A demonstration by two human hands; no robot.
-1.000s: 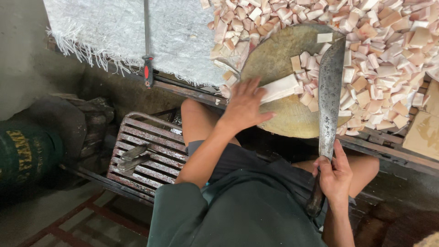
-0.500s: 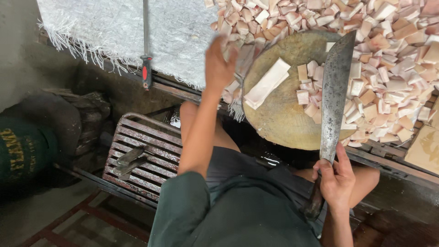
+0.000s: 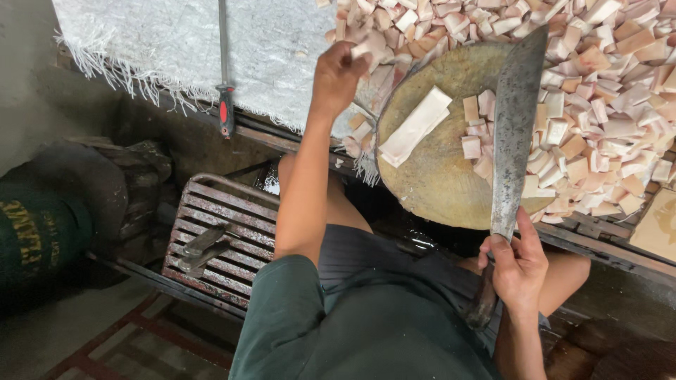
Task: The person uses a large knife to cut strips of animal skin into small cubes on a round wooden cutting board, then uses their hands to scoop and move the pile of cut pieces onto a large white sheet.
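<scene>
A round wooden chopping block [image 3: 436,176], worn and stained across its flat top, sits on the tabletop [image 3: 605,243] with pale cubes heaped around its far and right sides. On the block lies one long, smooth, off-white strip [image 3: 414,127], rectangular and uncut, set at a slant, and just beside it to the right a small cluster of cut cubes [image 3: 479,134], pinkish and cream with blunt edges. The big pile of cubes [image 3: 605,105] behind and to the right is of the same material, some pieces tan on one face. The right hand [image 3: 520,267] is clamped on the dark handle of a long cleaver [image 3: 515,134], whose broad, dull grey, mottled steel blade lies over the right part of the block, its tip pointing away from the person. The left hand [image 3: 339,74] is raised at the far left edge of the block, its fingers closed together around a small pale piece [image 3: 362,49] at the rim of the pile. To the left spreads a white woven sack cloth [image 3: 190,49] with frayed edges, and on it rests a thin sharpening rod [image 3: 224,63] with a red and black handle. Below the tabletop stands a rusty slatted metal rack [image 3: 211,225].
</scene>
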